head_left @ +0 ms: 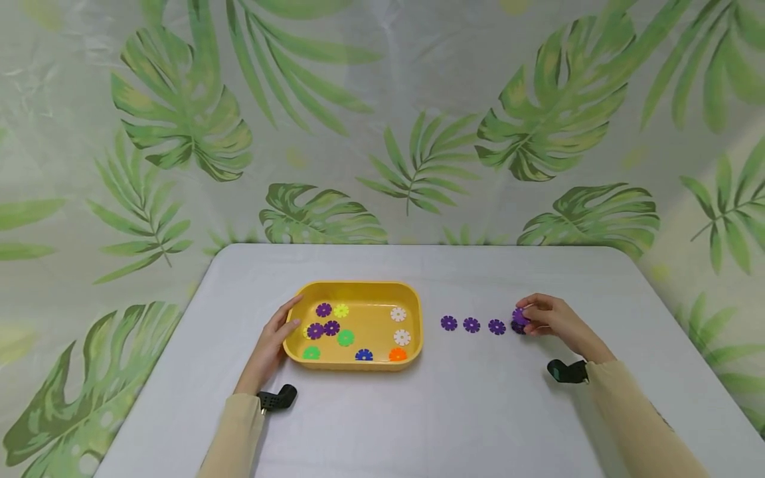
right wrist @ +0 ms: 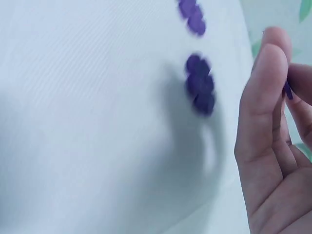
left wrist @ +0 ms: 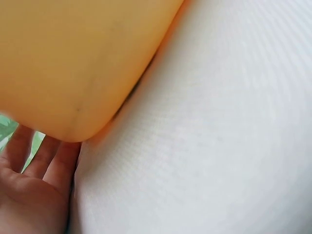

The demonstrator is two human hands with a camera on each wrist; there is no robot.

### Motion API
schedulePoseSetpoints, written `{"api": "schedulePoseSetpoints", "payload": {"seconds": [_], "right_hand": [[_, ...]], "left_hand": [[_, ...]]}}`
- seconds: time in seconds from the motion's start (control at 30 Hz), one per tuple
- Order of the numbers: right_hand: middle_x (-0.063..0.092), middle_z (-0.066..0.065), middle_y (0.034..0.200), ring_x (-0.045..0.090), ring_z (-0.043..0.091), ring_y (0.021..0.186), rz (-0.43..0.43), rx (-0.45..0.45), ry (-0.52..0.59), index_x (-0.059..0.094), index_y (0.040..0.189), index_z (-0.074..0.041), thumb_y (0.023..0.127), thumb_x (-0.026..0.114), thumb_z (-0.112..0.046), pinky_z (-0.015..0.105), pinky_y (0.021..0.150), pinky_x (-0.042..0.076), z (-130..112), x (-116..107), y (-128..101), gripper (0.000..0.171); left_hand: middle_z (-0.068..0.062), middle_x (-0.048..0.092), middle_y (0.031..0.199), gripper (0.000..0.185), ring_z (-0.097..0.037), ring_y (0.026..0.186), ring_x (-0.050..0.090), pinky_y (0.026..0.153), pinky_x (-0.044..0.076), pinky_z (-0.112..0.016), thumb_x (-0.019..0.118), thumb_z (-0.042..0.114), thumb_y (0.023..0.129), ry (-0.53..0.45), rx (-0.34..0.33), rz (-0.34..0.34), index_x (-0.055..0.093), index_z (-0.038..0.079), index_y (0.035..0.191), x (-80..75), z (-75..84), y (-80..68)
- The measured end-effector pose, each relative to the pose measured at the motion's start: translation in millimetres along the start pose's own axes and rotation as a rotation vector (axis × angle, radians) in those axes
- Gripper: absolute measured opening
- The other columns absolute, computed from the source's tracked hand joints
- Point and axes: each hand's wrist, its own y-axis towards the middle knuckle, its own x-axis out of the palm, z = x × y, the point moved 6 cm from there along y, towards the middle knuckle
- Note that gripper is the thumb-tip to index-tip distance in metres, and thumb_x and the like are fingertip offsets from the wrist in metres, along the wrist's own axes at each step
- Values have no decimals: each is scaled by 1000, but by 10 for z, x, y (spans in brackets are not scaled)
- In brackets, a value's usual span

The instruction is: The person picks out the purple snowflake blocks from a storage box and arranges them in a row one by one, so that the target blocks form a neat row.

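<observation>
**A:** What have you got on your feed?

**B:** I see the right hand (head_left: 552, 318) pinching a purple disc (head_left: 520, 316) in its fingertips, at the right end of a row of purple discs (head_left: 471, 324) laid out on the white table (head_left: 478, 411). The held disc sits low, just over another purple piece at that end; I can't tell whether the two touch. In the right wrist view the thumb (right wrist: 261, 107) is close up and only a sliver of purple shows behind it, with the nearest disc of the row (right wrist: 200, 84) blurred beyond.

**A:** And the left?

**B:** The left hand (head_left: 271, 342) lies with straight, relaxed fingers against the left wall of the yellow tray (head_left: 412, 345), grasping nothing. The tray holds more discs: purple, white, green, yellow, blue and orange.

**A:** How would you handle the placing?

**B:** I'd judge the point is to keep the row straight and evenly spaced. So I'd bring the disc down flat, in line with the other three, apart from its neighbour by the same gap they keep, and open the fingertips only once it rests on the table, lifting straight up so nothing gets nudged. The left hand does well steadying the tray
</observation>
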Motion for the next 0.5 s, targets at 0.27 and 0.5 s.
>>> {"api": "schedulePoseSetpoints", "payload": {"seconds": [0.27, 0.5], "right_hand": [[60, 12, 92, 62, 14, 69, 103, 42, -42, 45, 122, 18, 100, 47, -9, 29, 65, 56, 224, -166, -124, 35], [60, 13, 91, 62, 14, 67, 134, 62, -122, 47, 120, 19, 99, 44, -4, 28, 61, 56, 289, -178, -119, 32]], "left_hand": [[2, 19, 157, 48, -19, 142, 18, 114, 19, -40, 47, 18, 101, 4, 6, 7, 37, 20, 148, -6, -4, -2], [2, 19, 157, 48, -18, 142, 18, 114, 20, -39, 46, 17, 102, -15, 11, -9, 36, 19, 148, 7, -11, 5]]}}
